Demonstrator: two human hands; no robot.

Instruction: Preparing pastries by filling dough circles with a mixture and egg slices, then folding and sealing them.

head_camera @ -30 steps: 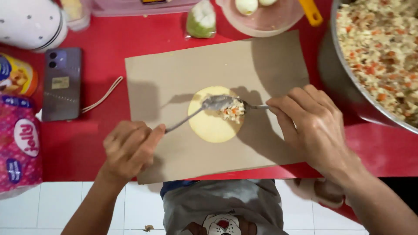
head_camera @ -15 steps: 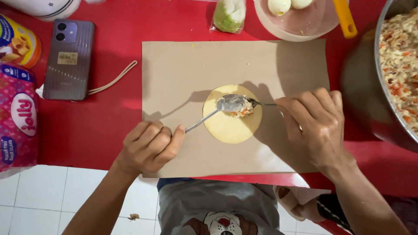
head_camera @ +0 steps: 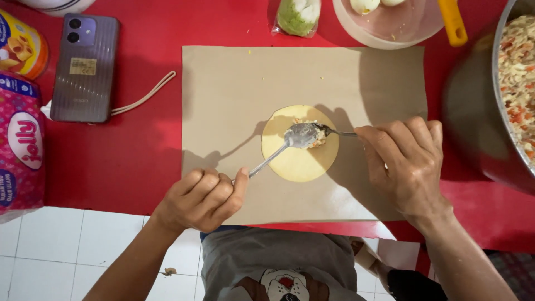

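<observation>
Dough round [head_camera: 298, 159], thin, pale yellow, smooth, lies flat mid-sheet on tan paper sheet [head_camera: 234, 95] w/ a small lump of filling [head_camera: 317, 138] near its far edge. Left hand [head_camera: 200, 198] curled tight round the handle of a shiny metal spoon [head_camera: 298, 135], bowl face-down on the filling. Right hand [head_camera: 407, 161] pinches a second utensil handle [head_camera: 343, 133] at the round's right edge; its tip is hidden under the spoon. Red table [head_camera: 128, 167], glossy. Far left: grey phone [head_camera: 84, 67] w/ beige strap, round yellow tin [head_camera: 22, 49], pink dotted soft pack [head_camera: 21, 150] w/ white oval label. Far: pink plastic bowl [head_camera: 390, 28] w/ eggs, green-filled clear bag [head_camera: 298, 15]. Right: big steel pot [head_camera: 490, 111] of chopped mix.
</observation>
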